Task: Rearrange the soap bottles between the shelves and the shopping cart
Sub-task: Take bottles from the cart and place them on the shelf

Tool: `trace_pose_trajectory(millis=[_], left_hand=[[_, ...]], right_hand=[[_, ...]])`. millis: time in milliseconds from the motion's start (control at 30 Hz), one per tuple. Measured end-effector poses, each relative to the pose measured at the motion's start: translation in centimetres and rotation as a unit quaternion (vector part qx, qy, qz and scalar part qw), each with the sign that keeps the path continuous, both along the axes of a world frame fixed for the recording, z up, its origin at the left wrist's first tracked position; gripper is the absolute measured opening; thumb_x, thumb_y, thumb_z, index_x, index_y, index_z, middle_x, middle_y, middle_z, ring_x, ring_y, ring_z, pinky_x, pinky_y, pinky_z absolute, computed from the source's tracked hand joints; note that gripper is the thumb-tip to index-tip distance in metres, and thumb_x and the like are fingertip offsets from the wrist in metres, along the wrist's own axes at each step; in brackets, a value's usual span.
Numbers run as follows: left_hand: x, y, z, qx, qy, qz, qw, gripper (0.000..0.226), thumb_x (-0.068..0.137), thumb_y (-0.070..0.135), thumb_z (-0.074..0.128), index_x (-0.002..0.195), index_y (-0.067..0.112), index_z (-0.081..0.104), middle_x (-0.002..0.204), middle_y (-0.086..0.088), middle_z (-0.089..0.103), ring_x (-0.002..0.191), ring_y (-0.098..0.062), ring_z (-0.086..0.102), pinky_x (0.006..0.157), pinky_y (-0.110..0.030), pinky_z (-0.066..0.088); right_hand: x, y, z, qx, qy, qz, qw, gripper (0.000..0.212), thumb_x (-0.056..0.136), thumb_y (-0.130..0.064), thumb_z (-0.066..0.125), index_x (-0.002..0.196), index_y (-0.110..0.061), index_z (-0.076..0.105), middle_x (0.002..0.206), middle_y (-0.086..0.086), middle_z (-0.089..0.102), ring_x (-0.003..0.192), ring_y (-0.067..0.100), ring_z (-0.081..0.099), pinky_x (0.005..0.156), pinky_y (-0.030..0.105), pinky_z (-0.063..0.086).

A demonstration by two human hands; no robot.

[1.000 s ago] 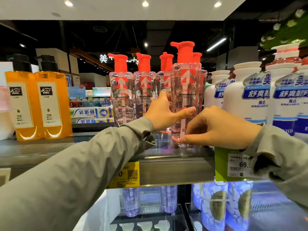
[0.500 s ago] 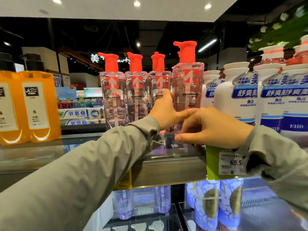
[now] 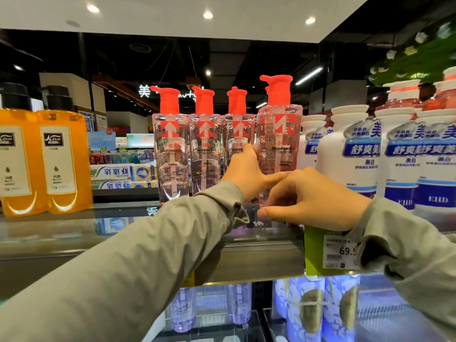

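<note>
1. The left hand (image 3: pixel 249 176) is gripping the clear pink plastic soap bottle with a red pump (image 3: pixel 278 139) from the side, thumb across its front.
2. The right hand (image 3: pixel 313 201) is curling its fingers round that bottle's base.
3. The bottle is being held upright at the front of the glass shelf (image 3: pixel 98 225), with three matching pink bottles (image 3: pixel 204 154) just to its left.

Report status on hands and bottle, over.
Left hand and right hand both grip front pink bottle. Bottle upright at shelf edge. White bottles tight on its right.
</note>
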State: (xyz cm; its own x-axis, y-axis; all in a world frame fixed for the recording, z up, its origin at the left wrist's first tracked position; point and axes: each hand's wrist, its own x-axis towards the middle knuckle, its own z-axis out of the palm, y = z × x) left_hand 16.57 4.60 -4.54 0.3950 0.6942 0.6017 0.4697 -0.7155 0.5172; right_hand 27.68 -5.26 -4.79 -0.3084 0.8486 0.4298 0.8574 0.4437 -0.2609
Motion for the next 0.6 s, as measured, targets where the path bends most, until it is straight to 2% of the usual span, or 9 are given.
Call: trace_pose_trajectory(millis=[133, 267, 367, 533, 600], left_hand=[[-0.4, -0.6, 0.4, -0.004, 0.016, 0.011, 1.0, 0.066, 0.075, 0.039, 0.075, 0.124, 0.004, 0.047, 0.102, -0.002, 0.052, 0.093, -0.017, 0.051, 0.082, -0.025, 0.045], [-1.5, -1.2, 0.9, -0.02, 0.07, 0.032, 0.997, 0.048, 0.074, 0.037, 0.077, 0.103, 0.006, 0.056, 0.105, -0.01, 0.067, 0.094, -0.02, 0.061, 0.088, -0.035, 0.052], [-3.0, -1.8, 1.3, -0.038, 0.103, 0.021, 0.994, 0.052, 0.072, 0.037, 0.079, 0.107, 0.001, 0.064, 0.102, -0.01, 0.068, 0.092, -0.021, 0.064, 0.084, -0.034, 0.055], [-6.0, -3.3, 1.3, -0.046, 0.123, -0.012, 0.991, 0.047, 0.07, 0.036, 0.08, 0.105, 0.008, 0.066, 0.09, -0.004, 0.069, 0.081, -0.017, 0.068, 0.071, -0.029, 0.058], [-7.1, -4.1, 1.1, -0.04, 0.139, -0.004, 0.989, 0.042, 0.072, 0.034, 0.079, 0.103, 0.009, 0.067, 0.09, -0.005, 0.07, 0.083, -0.018, 0.068, 0.074, -0.032, 0.059]], right_hand=[[-0.1, -0.1, 0.0, 0.006, -0.007, -0.013, 1.0, 0.025, 0.083, -0.036, 0.068, 0.08, -0.012, 0.076, 0.071, -0.001, 0.071, 0.062, 0.006, 0.061, 0.06, 0.016, 0.048], [-0.1, -0.2, 0.0, -0.001, -0.007, -0.013, 1.0, 0.024, 0.084, -0.036, 0.067, 0.082, -0.013, 0.077, 0.072, 0.0, 0.072, 0.065, 0.006, 0.063, 0.063, 0.016, 0.05], [-0.2, -0.3, 0.0, 0.002, -0.006, -0.007, 1.0, 0.024, 0.083, -0.037, 0.068, 0.083, -0.015, 0.077, 0.073, 0.0, 0.072, 0.064, 0.006, 0.063, 0.065, 0.019, 0.051], [-0.6, -0.6, 0.2, 0.008, 0.015, 0.027, 0.999, 0.021, 0.082, -0.034, 0.07, 0.081, -0.014, 0.077, 0.069, -0.001, 0.071, 0.057, 0.003, 0.059, 0.055, 0.013, 0.044], [-1.1, -0.6, 0.4, 0.011, 0.007, 0.038, 0.999, 0.021, 0.081, -0.034, 0.07, 0.083, -0.014, 0.076, 0.068, -0.003, 0.07, 0.057, 0.001, 0.059, 0.054, 0.012, 0.044]])
